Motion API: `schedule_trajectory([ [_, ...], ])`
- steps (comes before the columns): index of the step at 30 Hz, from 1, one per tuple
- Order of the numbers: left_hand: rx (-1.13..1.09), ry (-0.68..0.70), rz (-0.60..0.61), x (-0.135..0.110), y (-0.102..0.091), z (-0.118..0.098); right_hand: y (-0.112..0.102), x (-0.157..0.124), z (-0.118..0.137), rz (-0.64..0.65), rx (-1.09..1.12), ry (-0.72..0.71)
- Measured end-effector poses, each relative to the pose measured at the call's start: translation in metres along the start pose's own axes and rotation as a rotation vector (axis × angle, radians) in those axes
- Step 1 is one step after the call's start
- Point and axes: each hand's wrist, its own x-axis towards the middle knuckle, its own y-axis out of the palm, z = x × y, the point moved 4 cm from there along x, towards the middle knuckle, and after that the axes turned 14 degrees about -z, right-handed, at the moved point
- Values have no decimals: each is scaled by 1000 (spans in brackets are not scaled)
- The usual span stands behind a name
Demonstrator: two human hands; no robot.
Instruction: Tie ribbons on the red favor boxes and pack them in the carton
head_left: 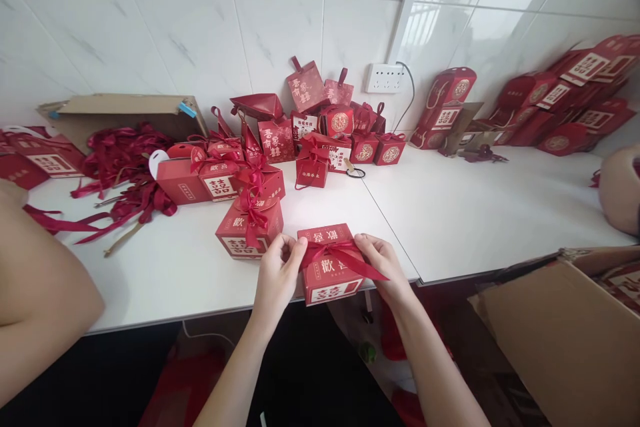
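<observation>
A red gift box [333, 273] with white Chinese characters sits at the table's front edge, directly between my two hands. Across its top runs a dark red ribbon [335, 251], knotted near the middle, with one tail angling down to the right. My left hand [281, 268] pinches the ribbon at the box's left side, thumb against forefinger. At the right side, the fingers of my right hand [384, 265] are closed on the ribbon's other part. Just left of my left hand stands another red box [253, 230] with a tied bow.
Several finished-looking red boxes [270, 140] line the tiled wall. Loose ribbons [125, 153] spill from a cardboard box [130, 105] on the left. Another person's arm [40, 293] rests at left; an elbow [620, 190] shows at right. A large carton [565, 340] stands lower right.
</observation>
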Motion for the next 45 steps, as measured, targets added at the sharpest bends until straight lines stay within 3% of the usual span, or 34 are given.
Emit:
schedule_trajectory([
  [6,56,-44,223,0,-11,-7,-31,-27,35,-17,-375,-264],
  [10,130,-82,325,-3,-15,-12,-22,-49,50,48,-656,-340],
  [16,120,-4,377,-4,-18,-22,-11,-50,41,97,-717,-351],
  [18,155,39,378,-7,-20,-29,-16,-53,40,38,-773,-394],
  [21,269,119,401,-13,-21,-39,-23,-69,53,-227,-845,-682],
  [23,343,174,421,-15,-22,-44,-16,-87,61,-294,-835,-965],
  [26,361,220,510,-15,-27,-48,12,-103,55,-67,-879,-1251],
  [29,388,302,641,-12,-34,-56,32,-99,38,50,-941,-1353],
  [32,445,426,507,2,-37,-69,37,-90,26,-5,-912,-1374],
  [35,463,587,365,16,-22,-74,36,-89,23,-66,-828,-1438],
  [37,470,670,396,20,-5,-68,35,-88,23,-117,-778,-1470],
  [40,458,685,437,25,12,-54,33,-86,21,-189,-713,-1499],
  [45,408,671,443,16,12,-48,25,-87,14,-132,-600,-1488],
])
